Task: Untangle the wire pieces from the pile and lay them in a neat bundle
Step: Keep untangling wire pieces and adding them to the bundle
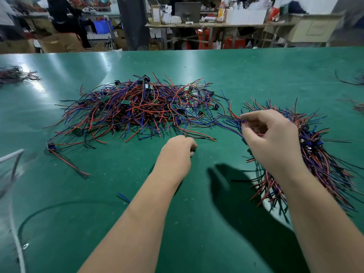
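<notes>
A tangled pile of red, blue and black wire pieces (141, 107) with small green boards and black connectors lies on the green table (197, 223) at centre left. On the right lies the laid-out bundle of wires (323, 154), running toward me. My right hand (269, 140) hovers over the bundle's near-left side and pinches a wire piece (230, 123) whose strands trail back to the pile. My left hand (177, 152) is curled at the pile's near edge; whether it holds a wire is hidden.
One loose wire piece with a black connector (65, 158) lies at the left. Smaller wire heaps sit at the far left (15, 74) and far right (354, 79). A thin black cable (49, 208) curves near me. Benches, boxes and a person stand beyond the table.
</notes>
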The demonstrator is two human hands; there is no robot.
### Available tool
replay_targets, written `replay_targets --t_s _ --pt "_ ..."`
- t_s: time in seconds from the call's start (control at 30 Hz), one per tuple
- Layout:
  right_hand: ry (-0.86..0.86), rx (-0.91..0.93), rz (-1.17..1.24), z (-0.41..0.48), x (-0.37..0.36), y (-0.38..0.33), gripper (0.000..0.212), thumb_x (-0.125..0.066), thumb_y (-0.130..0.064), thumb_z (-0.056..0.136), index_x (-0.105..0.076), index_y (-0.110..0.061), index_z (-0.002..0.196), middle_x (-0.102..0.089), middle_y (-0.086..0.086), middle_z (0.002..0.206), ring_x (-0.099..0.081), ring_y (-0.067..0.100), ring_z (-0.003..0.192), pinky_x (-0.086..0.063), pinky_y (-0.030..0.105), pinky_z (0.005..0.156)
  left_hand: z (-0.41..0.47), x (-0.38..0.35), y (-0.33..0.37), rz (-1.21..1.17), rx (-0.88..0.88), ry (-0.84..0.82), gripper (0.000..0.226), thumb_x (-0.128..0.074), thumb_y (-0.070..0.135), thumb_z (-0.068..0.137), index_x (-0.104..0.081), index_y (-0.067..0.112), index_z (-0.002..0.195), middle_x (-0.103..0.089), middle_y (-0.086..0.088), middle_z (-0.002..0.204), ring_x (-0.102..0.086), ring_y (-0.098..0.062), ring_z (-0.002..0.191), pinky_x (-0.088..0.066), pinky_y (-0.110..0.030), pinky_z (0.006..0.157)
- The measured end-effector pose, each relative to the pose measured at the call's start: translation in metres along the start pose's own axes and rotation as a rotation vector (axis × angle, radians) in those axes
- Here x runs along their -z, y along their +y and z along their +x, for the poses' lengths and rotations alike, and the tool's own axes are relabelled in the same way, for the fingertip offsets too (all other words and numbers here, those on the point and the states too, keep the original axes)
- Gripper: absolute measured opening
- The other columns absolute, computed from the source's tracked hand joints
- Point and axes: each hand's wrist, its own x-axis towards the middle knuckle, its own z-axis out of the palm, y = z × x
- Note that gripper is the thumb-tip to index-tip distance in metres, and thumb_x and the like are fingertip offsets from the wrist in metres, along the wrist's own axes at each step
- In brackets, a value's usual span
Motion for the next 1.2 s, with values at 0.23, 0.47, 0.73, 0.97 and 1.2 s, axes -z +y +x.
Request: replay_targets --t_s 0.23,0.47,0.73,0.97,1.2 --pt "-0.044 -0.036 0.056 -0.002 -0.005 0.001 0.017 -0.064 -0.007 0.084 -0.073 -0.015 0.096 -0.067 -0.002 0.085 -0.057 -0.001 0.071 -0.040 0.004 0.070 -0.006 -0.004 -0.005 -0.046 0.172 0.175 0.024 -0.064 0.037 0.088 -0.065 0.017 0.101 -0.060 -0.006 0.100 -0.054 -0.026 0.100 -0.043 -0.034 0.084" --pt "-0.063 -0.050 0.083 -0.003 -0.007 0.001 0.016 -0.063 -0.006 0.085 -0.073 -0.014 0.093 -0.068 -0.002 0.080 -0.058 -0.001 0.068 -0.039 0.001 0.066 -0.006 -0.012 -0.007 0.171 0.272 0.121 0.037 -0.044 0.043 0.096 -0.053 0.034 0.131 -0.047 0.000 0.139 -0.034 -0.025 0.127 -0.022 -0.041 0.102" --pt "-0.091 -0.058 0.124 -0.006 -0.008 -0.001 0.016 -0.062 -0.006 0.086 -0.073 -0.016 0.094 -0.067 -0.004 0.078 -0.057 -0.001 0.064 -0.039 0.004 0.063 -0.007 -0.015 -0.006 0.140 0.223 0.092 0.042 -0.039 0.046 0.097 -0.036 0.047 0.139 -0.040 -0.002 0.140 -0.029 -0.023 0.130 -0.014 -0.044 0.109" --pt "-0.092 -0.071 0.154 -0.006 -0.009 -0.001 0.015 -0.063 -0.007 0.086 -0.073 -0.017 0.092 -0.068 -0.008 0.075 -0.059 0.004 0.064 -0.044 0.008 0.064 -0.002 -0.015 -0.004 0.265 0.297 0.071 0.046 -0.035 0.042 0.098 -0.044 0.019 0.136 -0.039 0.000 0.147 -0.033 -0.019 0.135 -0.015 -0.046 0.111" --pt "-0.099 -0.052 0.178 -0.006 -0.009 -0.004 0.014 -0.064 -0.005 0.085 -0.073 -0.015 0.089 -0.066 -0.008 0.071 -0.056 0.004 0.064 -0.041 0.006 0.061 -0.002 0.001 -0.013 0.122 0.407 0.258 0.025 -0.050 0.024 0.093 -0.069 0.023 0.108 -0.066 0.000 0.107 -0.057 -0.025 0.102 -0.036 -0.035 0.084"
